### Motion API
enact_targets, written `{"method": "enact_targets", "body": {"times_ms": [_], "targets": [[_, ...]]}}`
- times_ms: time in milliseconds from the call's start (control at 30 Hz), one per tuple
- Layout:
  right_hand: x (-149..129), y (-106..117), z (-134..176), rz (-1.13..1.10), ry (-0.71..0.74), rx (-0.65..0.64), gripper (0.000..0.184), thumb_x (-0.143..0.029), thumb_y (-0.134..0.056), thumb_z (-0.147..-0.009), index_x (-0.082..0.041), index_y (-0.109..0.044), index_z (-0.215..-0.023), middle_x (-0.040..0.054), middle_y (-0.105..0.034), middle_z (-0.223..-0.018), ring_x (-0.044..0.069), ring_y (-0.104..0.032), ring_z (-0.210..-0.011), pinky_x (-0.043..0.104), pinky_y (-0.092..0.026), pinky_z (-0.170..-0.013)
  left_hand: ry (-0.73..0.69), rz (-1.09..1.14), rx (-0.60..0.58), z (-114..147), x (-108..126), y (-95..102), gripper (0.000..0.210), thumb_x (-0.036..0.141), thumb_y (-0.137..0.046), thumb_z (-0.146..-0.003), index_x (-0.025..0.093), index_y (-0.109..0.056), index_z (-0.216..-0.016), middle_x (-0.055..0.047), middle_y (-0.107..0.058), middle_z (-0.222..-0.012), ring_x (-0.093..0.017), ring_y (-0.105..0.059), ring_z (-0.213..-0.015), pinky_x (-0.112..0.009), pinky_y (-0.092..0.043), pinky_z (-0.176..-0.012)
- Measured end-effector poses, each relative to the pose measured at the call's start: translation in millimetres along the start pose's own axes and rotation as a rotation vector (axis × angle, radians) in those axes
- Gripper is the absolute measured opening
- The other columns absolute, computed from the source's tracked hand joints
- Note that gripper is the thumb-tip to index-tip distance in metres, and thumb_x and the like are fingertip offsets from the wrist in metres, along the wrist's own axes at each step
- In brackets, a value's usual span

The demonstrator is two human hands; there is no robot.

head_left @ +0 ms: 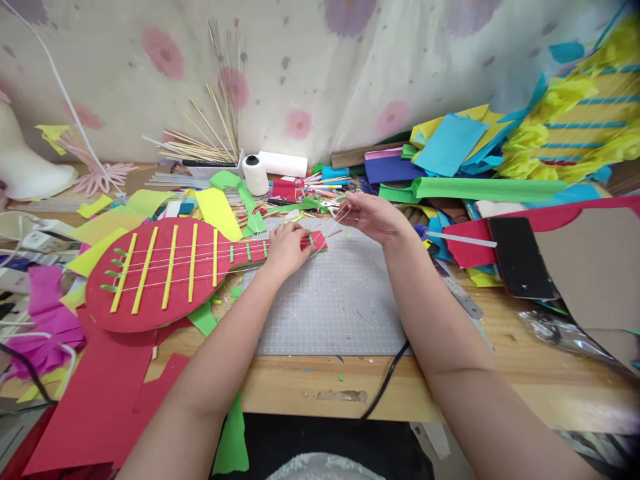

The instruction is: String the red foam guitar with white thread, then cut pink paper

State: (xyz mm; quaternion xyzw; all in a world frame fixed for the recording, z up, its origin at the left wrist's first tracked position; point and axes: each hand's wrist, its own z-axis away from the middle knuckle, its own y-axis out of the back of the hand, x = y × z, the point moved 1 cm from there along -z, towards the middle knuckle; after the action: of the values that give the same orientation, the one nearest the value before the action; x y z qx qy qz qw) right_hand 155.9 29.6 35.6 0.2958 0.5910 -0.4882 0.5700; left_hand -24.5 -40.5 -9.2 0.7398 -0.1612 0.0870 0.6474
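Observation:
A red paper-covered toy lute point(165, 303) lies at the left, with yellow strips across its round body and green strips on its neck. White strings point(150, 269) run along it toward the head. My left hand point(287, 248) is closed on the end of the neck, its fingers pressed near the last green strip. To the right and slightly higher, my right hand point(374, 217) pinches a loose white thread point(334, 228) that leads from the head of the neck. Scissors point(330, 205) lie just beyond, partly hidden by the right fingers.
Beneath the neck lies a grey cutting mat point(325, 307). A thread spool point(255, 175) stands at the back near bundled sticks point(200, 150). Coloured paper scraps surround the mat. A phone point(521, 257) and a steel ruler point(463, 297) are at the right.

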Motion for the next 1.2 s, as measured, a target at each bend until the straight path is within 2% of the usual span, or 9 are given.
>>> {"method": "enact_targets", "body": {"times_ms": [200, 300, 367, 467, 533, 600, 833, 1000, 1200], "targets": [[-8, 3, -4, 0.131, 0.308, 0.253, 0.038, -0.059, -0.064, -0.071, -0.022, -0.052, -0.070, 0.0000, -0.058, -0.073, 0.015, -0.060, -0.082, 0.030, -0.048, -0.076, -0.030, -0.035, 0.028, 1, -2, -3.1, 0.027, 0.036, -0.057, -0.084, 0.021, -0.068, -0.104, -0.008, -0.061, -0.115, -0.027, -0.049, -0.111, -0.042, -0.034, -0.095], [-5, 3, -6, 0.462, 0.497, 0.431, 0.029, -0.051, -0.055, -0.081, -0.022, -0.056, -0.082, 0.0032, -0.061, -0.086, 0.017, -0.058, -0.092, 0.032, -0.046, -0.080, -0.044, -0.051, 0.015, 1, -1, -2.6, 0.028, 0.037, -0.055, -0.085, 0.021, -0.068, -0.104, -0.009, -0.061, -0.114, -0.027, -0.049, -0.111, -0.042, -0.034, -0.094], [0, 0, -4, 0.807, 0.578, 0.462, 0.020, -0.039, -0.054, -0.083, -0.021, -0.057, -0.093, 0.0071, -0.062, -0.101, 0.021, -0.055, -0.103, 0.035, -0.044, -0.086, -0.046, -0.051, 0.009, 2, 0, -1.9, 0.028, 0.037, -0.054, -0.086, 0.020, -0.068, -0.103, -0.009, -0.061, -0.114, -0.027, -0.049, -0.112, -0.042, -0.034, -0.094], [14, -8, -4, 1.185, 0.455, 0.175, 0.020, -0.023, -0.055, -0.081, -0.019, -0.059, -0.100, 0.0094, -0.062, -0.111, 0.021, -0.056, -0.102, 0.035, -0.043, -0.086, -0.056, -0.059, 0.015, 2, 0, -1.8, 0.028, 0.035, -0.054, -0.086, 0.019, -0.068, -0.103, -0.010, -0.061, -0.113, -0.028, -0.049, -0.111, -0.043, -0.033, -0.095], [27, -12, -5, 1.206, 0.245, -0.084, 0.026, -0.018, -0.057, -0.078, -0.018, -0.058, -0.104, 0.0082, -0.063, -0.112, 0.017, -0.060, -0.088, 0.029, -0.045, -0.078, -0.064, -0.064, 0.018, 1, -1, -2.5, 0.028, 0.034, -0.054, -0.085, 0.019, -0.068, -0.104, -0.010, -0.061, -0.113, -0.028, -0.048, -0.112, -0.044, -0.033, -0.095], [38, -14, -7, 1.158, 0.045, -0.198, 0.033, -0.016, -0.058, -0.077, -0.018, -0.054, -0.109, 0.0075, -0.064, -0.109, 0.012, -0.060, -0.073, 0.025, -0.045, -0.068, -0.066, -0.057, 0.020, 1, -2, -3.3, 0.028, 0.034, -0.055, -0.084, 0.020, -0.068, -0.106, -0.009, -0.060, -0.114, -0.028, -0.048, -0.112, -0.043, -0.033, -0.096], [43, -15, -8, 1.181, -0.223, -0.197, 0.026, -0.022, -0.052, -0.083, -0.017, -0.048, -0.108, 0.0006, -0.063, -0.070, 0.011, -0.053, -0.052, 0.022, -0.036, -0.051, -0.073, -0.043, 0.007, -1, -4, -3.0, 0.030, 0.034, -0.056, -0.084, 0.020, -0.067, -0.109, -0.009, -0.061, -0.115, -0.027, -0.048, -0.113, -0.043, -0.033, -0.096], [33, -16, -5, 1.377, -0.128, -0.220, 0.009, -0.026, -0.054, -0.083, -0.017, -0.056, -0.084, 0.0047, -0.066, -0.083, 0.013, -0.056, -0.070, 0.022, -0.036, -0.060, -0.083, -0.050, -0.006, -2, -6, -2.0, 0.031, 0.034, -0.057, -0.085, 0.020, -0.067, -0.111, -0.009, -0.061, -0.117, -0.027, -0.048, -0.114, -0.043, -0.032, -0.097], [35, -17, -8, 1.375, -0.115, -0.158, 0.014, -0.022, -0.047, -0.084, -0.017, -0.060, -0.087, 0.0051, -0.068, -0.082, 0.014, -0.057, -0.073, 0.023, -0.035, -0.062, -0.126, -0.116, -0.051, -1, -9, 3.0, 0.035, 0.037, -0.056, -0.085, 0.026, -0.065, -0.117, -0.008, -0.059, -0.123, -0.030, -0.045, -0.116, -0.046, -0.032, -0.097]]}}
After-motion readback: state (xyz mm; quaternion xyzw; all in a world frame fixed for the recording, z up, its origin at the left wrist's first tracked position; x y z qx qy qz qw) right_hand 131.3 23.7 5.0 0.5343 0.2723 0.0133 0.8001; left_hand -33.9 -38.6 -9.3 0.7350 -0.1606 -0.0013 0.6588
